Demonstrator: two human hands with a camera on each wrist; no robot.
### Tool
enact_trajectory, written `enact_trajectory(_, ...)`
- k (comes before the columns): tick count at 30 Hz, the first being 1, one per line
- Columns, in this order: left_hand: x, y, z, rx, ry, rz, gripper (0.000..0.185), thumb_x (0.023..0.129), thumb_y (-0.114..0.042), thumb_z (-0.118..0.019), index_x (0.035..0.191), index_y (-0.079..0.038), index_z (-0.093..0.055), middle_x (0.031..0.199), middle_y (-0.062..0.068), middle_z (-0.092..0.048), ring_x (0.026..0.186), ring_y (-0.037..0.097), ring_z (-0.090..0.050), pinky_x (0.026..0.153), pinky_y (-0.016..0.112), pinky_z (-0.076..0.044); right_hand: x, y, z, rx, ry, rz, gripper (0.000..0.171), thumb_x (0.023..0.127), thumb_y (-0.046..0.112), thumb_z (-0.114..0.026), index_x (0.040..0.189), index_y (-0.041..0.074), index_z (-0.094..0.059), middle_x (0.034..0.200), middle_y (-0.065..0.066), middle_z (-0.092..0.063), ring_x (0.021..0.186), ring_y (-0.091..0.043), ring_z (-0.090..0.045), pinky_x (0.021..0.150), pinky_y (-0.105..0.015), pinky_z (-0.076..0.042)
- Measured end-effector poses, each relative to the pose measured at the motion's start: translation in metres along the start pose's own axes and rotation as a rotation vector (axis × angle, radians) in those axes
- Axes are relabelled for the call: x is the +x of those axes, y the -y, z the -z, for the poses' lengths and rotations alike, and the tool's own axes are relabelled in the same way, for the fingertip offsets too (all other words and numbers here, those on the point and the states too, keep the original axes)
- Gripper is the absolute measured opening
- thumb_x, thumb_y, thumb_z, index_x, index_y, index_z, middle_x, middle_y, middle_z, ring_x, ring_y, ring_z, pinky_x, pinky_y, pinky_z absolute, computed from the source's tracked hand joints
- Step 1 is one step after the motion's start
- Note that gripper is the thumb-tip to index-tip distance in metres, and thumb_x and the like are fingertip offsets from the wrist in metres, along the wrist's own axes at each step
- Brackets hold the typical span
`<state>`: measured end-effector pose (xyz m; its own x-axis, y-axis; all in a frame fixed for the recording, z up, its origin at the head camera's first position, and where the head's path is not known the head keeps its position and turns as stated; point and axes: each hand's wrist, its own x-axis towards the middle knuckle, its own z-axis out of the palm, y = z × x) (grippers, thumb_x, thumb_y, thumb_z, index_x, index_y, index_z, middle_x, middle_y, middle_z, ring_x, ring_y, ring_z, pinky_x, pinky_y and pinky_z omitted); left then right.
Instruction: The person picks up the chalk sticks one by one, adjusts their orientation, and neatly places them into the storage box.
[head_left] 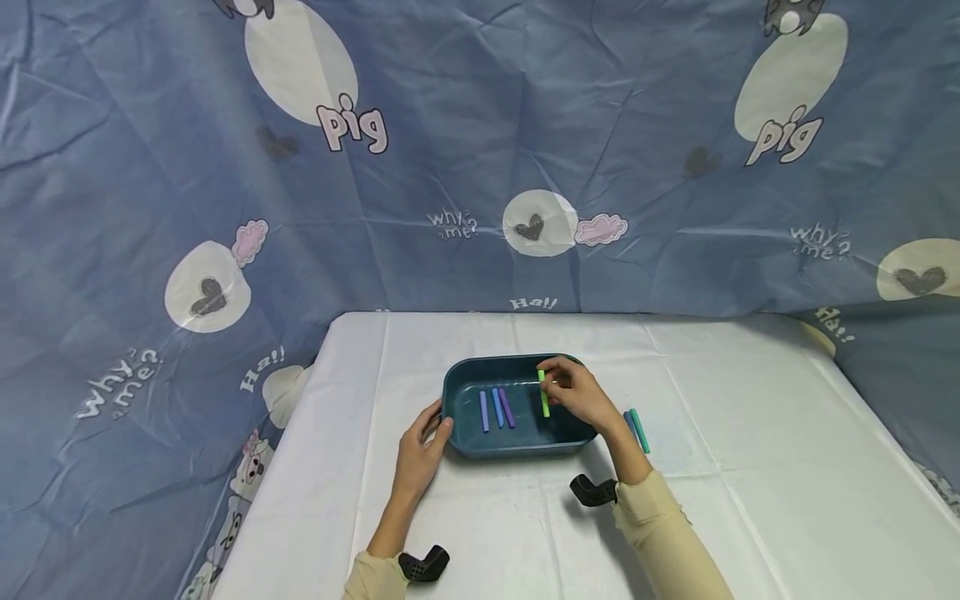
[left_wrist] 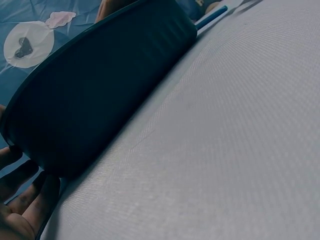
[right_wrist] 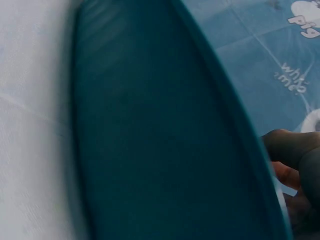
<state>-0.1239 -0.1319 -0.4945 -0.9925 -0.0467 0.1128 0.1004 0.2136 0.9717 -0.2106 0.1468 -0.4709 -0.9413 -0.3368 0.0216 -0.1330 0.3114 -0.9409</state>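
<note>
A dark teal rectangular tray (head_left: 517, 451) sits on the white-covered table. My left hand (head_left: 422, 450) is at its left end, and the left wrist view has the fingertips (left_wrist: 47, 187) against the outer wall. Over the tray's right part, my right hand (head_left: 573, 392) pinches a light-green crayon-like stick (head_left: 544, 400) between thumb and fingers, held roughly upright. Inside on the left lie a lavender stick (head_left: 483, 412), a blue stick (head_left: 497, 408) and a purple stick (head_left: 507, 408). In the right wrist view the tray wall hides most of the right hand (right_wrist: 295, 170).
Right of the tray, partly behind the right forearm, a teal-green stick (head_left: 640, 431) and a blue stick (head_left: 630, 423) lie on the white cloth (head_left: 750, 467). A blue printed curtain (head_left: 450, 167) hangs behind the table. Black wrist devices (head_left: 425, 565) sit on both wrists.
</note>
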Motion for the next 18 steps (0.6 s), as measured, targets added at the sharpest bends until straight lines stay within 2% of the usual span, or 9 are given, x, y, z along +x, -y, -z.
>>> enact_trajectory(4, 0.004, 0.012, -0.002, 0.011, -0.014, 0.004, 0.045, 0.094, -0.019, -0.059, 0.135, -0.002, -0.049, 0.135, 0.02, -0.054, 0.122, 0.033, -0.055, 0.093, 0.034, -0.053, 0.007, -0.005, -0.007, -0.028, 0.004, 0.005, 0.033, 0.091, 0.004, -0.059, 0.122, -0.005, -0.053, 0.095, -0.019, -0.058, 0.078, -0.02, -0.066, 0.066, -0.032, -0.059)
enact_trajectory(8, 0.01, 0.03, -0.005, 0.019, -0.04, 0.024, 0.044, 0.093, -0.024, -0.06, 0.135, -0.01, -0.052, 0.134, 0.014, -0.056, 0.121, 0.028, -0.057, 0.092, 0.032, -0.053, 0.013, -0.005, -0.013, -0.077, 0.003, -0.005, 0.03, 0.09, 0.002, -0.059, 0.119, -0.005, -0.055, 0.092, -0.017, -0.06, 0.076, -0.019, -0.066, 0.062, -0.029, -0.058)
enact_trajectory(13, 0.01, 0.035, -0.006, 0.014, -0.059, 0.026, 0.045, 0.092, -0.031, -0.062, 0.134, -0.017, -0.054, 0.133, 0.008, -0.058, 0.12, 0.024, -0.058, 0.091, 0.029, -0.054, 0.019, -0.006, -0.02, -0.134, 0.009, -0.027, 0.028, 0.089, 0.001, -0.058, 0.117, -0.004, -0.057, 0.088, -0.015, -0.061, 0.072, -0.016, -0.066, 0.06, -0.028, -0.057)
enact_trajectory(18, 0.01, 0.034, -0.006, 0.012, -0.064, 0.02, 0.044, 0.092, -0.031, -0.062, 0.133, -0.018, -0.054, 0.131, 0.007, -0.059, 0.119, 0.023, -0.059, 0.09, 0.029, -0.055, 0.026, -0.005, -0.027, -0.158, 0.036, -0.061, 0.028, 0.089, -0.002, -0.056, 0.116, -0.004, -0.057, 0.088, -0.015, -0.062, 0.071, -0.016, -0.064, 0.06, -0.029, -0.058)
